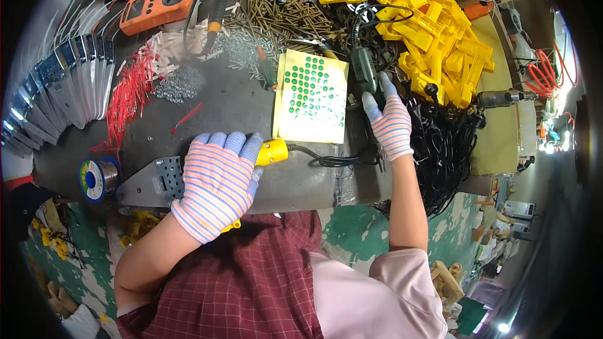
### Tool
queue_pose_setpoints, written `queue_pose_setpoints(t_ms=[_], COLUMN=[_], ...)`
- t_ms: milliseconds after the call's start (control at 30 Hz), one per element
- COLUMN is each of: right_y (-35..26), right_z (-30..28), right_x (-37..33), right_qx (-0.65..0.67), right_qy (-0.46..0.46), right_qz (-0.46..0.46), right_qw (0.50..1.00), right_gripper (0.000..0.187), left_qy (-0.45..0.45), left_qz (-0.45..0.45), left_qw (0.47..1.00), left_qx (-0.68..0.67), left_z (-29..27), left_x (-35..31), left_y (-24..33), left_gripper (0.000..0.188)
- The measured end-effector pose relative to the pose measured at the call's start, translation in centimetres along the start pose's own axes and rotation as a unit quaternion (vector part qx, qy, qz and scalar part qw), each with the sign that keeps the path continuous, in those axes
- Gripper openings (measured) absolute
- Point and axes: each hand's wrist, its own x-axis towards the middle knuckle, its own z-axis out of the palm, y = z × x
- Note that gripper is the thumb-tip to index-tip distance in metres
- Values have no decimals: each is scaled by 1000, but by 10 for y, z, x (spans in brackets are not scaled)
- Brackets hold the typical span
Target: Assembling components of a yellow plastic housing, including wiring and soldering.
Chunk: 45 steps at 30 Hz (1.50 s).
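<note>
My left hand (217, 179), in a striped knit glove, is closed over a tool with a yellow handle end (272, 152) and a black cord. A tapering grey metal plate (141, 186) with a perforated section sticks out to its left; the glove hides the join. My right hand (391, 119), gloved alike, is beside a dark green corded power tool (362, 68), probably an electric screwdriver. Its thumb and fingers are stretched apart at the tool's near end; whether they press on it I cannot tell. Between the hands lies a pale yellow sheet (311, 97) of round green stickers.
Yellow plastic housings (433, 31) are heaped at the far right, above a tangle of black cords (436, 150). Long screws (282, 16) lie in a pile at the back. Leftward are red wires (129, 97), stacked metal plates (69, 88), an orange multimeter (157, 8) and a solder spool (98, 179).
</note>
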Motion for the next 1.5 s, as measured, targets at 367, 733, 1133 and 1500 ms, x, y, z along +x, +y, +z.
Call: queue_pose_setpoints(t_ms=[367,733,1133,1500], right_y=[-95,-151,-187,-176], right_z=[-108,-10,-83,-57], right_x=[11,4,14,2], right_qx=[828,787,331,654], right_qy=[26,-83,-508,-272], right_qz=[-29,-283,26,-160], right_qw=[559,542,795,688], right_gripper=[44,82,22,49], left_qy=[-35,14,18,35], left_qz=[-40,-24,-39,-29], left_qw=[998,998,999,998], left_qx=[22,59,-17,-39], left_z=[4,16,8,9], left_x=[6,-2,-1,4], left_y=[2,-6,-9,-8], left_gripper=[48,45,40,43])
